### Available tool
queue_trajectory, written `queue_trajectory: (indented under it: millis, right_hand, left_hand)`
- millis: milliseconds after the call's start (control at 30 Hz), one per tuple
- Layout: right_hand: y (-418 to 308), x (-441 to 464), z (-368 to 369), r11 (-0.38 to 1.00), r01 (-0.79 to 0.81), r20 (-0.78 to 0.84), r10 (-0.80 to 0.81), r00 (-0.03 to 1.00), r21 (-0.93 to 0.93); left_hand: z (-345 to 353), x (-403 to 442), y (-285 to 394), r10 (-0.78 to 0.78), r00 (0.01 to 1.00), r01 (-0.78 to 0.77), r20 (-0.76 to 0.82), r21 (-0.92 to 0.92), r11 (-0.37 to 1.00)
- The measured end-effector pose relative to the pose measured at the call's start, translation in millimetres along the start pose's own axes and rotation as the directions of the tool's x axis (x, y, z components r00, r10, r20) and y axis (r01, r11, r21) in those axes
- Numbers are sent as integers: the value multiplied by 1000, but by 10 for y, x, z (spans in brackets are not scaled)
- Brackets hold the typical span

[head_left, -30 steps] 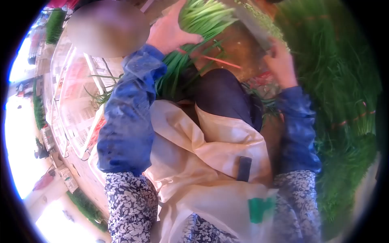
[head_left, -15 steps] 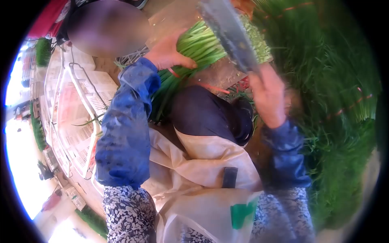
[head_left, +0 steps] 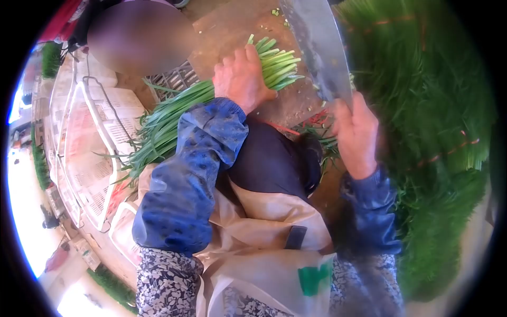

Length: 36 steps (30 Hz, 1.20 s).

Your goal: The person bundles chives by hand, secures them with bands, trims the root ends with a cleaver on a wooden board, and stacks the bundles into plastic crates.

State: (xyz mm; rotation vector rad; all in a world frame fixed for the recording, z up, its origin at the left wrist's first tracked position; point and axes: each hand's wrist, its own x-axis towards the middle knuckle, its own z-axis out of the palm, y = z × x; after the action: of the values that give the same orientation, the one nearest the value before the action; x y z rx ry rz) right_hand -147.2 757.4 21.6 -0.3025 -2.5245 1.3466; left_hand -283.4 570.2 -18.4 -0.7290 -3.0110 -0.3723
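Note:
My left hand [head_left: 240,79] is wrapped over a bunch of long green stalks [head_left: 174,119] near their pale cut ends, which point right over a brown board [head_left: 227,29]. The leafy part trails down to the left behind my sleeve. In my right hand [head_left: 356,134] is a large cleaver [head_left: 316,45], its wide grey blade rising up and away, just right of the stalk ends. Its handle is mostly hidden in my fingers. Small green bits lie on the board.
A large heap of green bundles with red ties [head_left: 438,105] fills the right side. White wire-framed baskets lined with newspaper [head_left: 84,148] stand at the left. A person [head_left: 140,37] is close at the upper left. A grey crate [head_left: 177,78] shows beside the board.
The bunch has swung round, its leaves now reaching left, and my left hand has moved right over it. The cleaver has shifted slightly right. Many cut bits beside the stalk ends are gone from view.

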Motion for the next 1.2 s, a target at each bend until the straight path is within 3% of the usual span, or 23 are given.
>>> queue_trajectory:
  millis: [167,233,300,367,400,567,633,700,833,1033,1167,1200]
  right_hand:
    - [-51,25,-28,998,-26,82,30,996,-52]
    - [-88,26,-3,994,-9,108,20,994,-108]
    - [-146,59,0,986,20,120,-1,993,-164]
    - [-189,44,6,978,139,125,-120,985,-153]
    - [-189,39,14,973,146,150,-119,981,-182]
    - [-226,-33,18,937,153,198,-93,976,-314]
    - [-236,-66,-30,917,159,223,-79,971,-366]
    - [-215,-37,-77,978,-30,210,74,975,-205]
    - [-273,-57,-153,944,129,237,-56,970,-303]
    - [-391,35,-112,850,204,350,-25,937,-486]
    - [-312,215,-66,886,146,397,47,917,-441]
    - [-253,269,47,881,131,396,68,916,-455]
  left_hand:
    - [-61,75,-50,-38,999,38,-21,-8,999]
    - [-201,186,-83,-87,970,113,226,-104,988]
    - [-203,144,-130,-91,980,113,179,-113,987]
    - [-219,41,-165,2,979,39,203,-199,979]
    - [-284,66,-174,-52,948,121,313,-203,972]
    - [-351,-34,-54,-93,914,193,395,-221,956]
    - [-271,-117,29,-57,976,91,208,-157,983]
    - [-252,-86,39,-74,971,108,229,-140,984]
    - [-269,-21,18,-75,953,121,292,-145,982]
    - [-236,-56,60,-53,978,75,202,-107,991]
    - [-167,-83,108,-38,975,59,220,-88,994]
    - [-99,-98,109,-15,990,24,139,-65,998]
